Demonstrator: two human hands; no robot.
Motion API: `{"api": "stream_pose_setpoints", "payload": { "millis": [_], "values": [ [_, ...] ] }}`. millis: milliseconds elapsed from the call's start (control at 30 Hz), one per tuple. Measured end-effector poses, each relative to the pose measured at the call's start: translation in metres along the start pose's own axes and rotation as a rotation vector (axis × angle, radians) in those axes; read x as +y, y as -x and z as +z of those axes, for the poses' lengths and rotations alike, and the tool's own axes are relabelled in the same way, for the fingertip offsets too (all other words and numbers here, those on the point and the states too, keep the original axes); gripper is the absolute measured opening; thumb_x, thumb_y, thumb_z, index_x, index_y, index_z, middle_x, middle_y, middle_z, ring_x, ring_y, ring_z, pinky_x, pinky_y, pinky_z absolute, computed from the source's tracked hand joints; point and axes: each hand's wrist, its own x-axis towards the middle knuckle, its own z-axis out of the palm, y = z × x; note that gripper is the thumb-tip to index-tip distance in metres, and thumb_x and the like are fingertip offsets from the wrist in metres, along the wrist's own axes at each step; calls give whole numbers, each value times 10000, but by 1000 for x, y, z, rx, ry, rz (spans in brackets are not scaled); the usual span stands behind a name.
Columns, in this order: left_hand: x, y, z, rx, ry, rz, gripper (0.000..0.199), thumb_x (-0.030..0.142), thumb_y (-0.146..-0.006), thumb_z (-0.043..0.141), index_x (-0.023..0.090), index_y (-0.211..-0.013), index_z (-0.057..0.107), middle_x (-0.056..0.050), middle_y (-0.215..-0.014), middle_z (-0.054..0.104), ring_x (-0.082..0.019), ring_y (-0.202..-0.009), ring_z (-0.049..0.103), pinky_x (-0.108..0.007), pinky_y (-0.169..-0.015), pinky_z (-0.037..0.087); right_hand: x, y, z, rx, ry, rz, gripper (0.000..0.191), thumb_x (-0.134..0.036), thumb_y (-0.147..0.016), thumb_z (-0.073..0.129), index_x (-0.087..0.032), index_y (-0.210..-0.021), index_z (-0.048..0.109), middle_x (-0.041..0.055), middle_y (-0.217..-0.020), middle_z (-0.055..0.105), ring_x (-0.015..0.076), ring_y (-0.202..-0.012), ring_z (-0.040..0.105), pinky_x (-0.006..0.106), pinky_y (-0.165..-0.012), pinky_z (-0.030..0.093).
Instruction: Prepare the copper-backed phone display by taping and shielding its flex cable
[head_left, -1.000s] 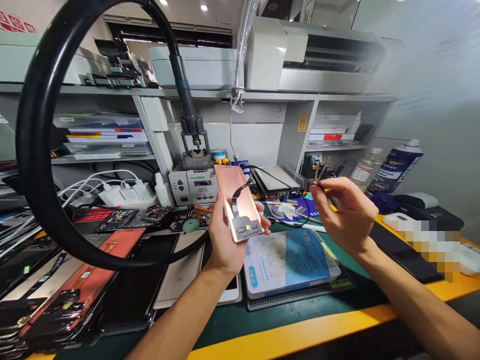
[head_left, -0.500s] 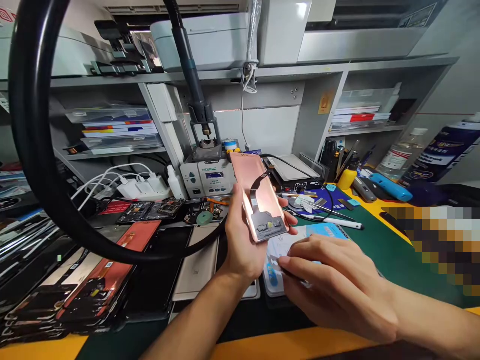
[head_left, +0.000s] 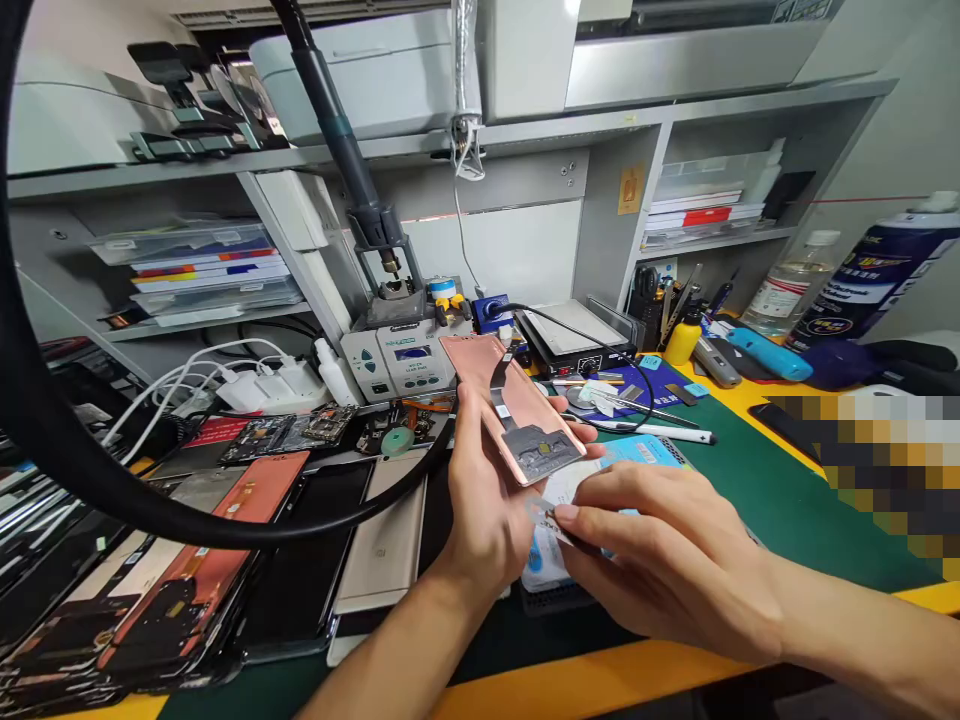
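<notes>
My left hand [head_left: 487, 500] grips a rose-gold phone panel [head_left: 517, 400] from below and the sides, its fingers curling round the right edge. A dark ribbon cable [head_left: 500, 385] runs along the panel's inner face to a black patch [head_left: 540, 455] at the near end. Pinched between the thumb and fingers of my right hand [head_left: 660, 550] is a thin, shiny pry blade [head_left: 541, 512], mostly covered by the fingers. Its tip lies just below the panel's near end; whether they touch I cannot tell. Under my right hand lies a blue and white package [head_left: 652, 452].
Stacked phone panels [head_left: 217, 530] and a gold phone back [head_left: 382, 540] lie at left. A black ring-shaped arm [head_left: 247, 525] loops across the left foreground. Behind stand a soldering station [head_left: 409, 355], a heating plate [head_left: 592, 340] and bottles, including a yellow one [head_left: 684, 340].
The view has shifted, so the background sits further left. My left hand tilts the panel slightly differently, and more of the blade shows at my right fingertips, close to the panel's near end.
</notes>
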Motion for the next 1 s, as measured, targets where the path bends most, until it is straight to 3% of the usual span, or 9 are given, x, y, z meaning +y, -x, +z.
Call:
{"api": "stream_pose_setpoints", "payload": {
  "millis": [400,700,1000],
  "values": [
    [-2,0,-1,-5,-33,-8,729,734,-843,414,97,-1056,698,-157,-822,745,-311,-783,736,-425,-734,591,-1,-2,0,1,8,18,121,-108,-827,678,-143,-934,635,57,-770,698,121,-709,693,196,-691,571],
    [-3,2,0,-34,-42,-8,717,732,-838,429,106,-1060,699,-159,-851,745,-325,-831,732,-417,-736,591,1,-1,5,-7,-3,22,130,-113,-841,647,-170,-955,620,53,-764,695,134,-658,690,225,-577,546],
    [-3,1,-1,-24,-60,-14,677,704,-850,437,119,-1072,696,-163,-888,751,-336,-855,730,-410,-736,589,-1,-1,3,-10,-1,25,137,-114,-835,654,-165,-956,615,55,-759,700,125,-654,674,216,-611,562]
  ]
}}
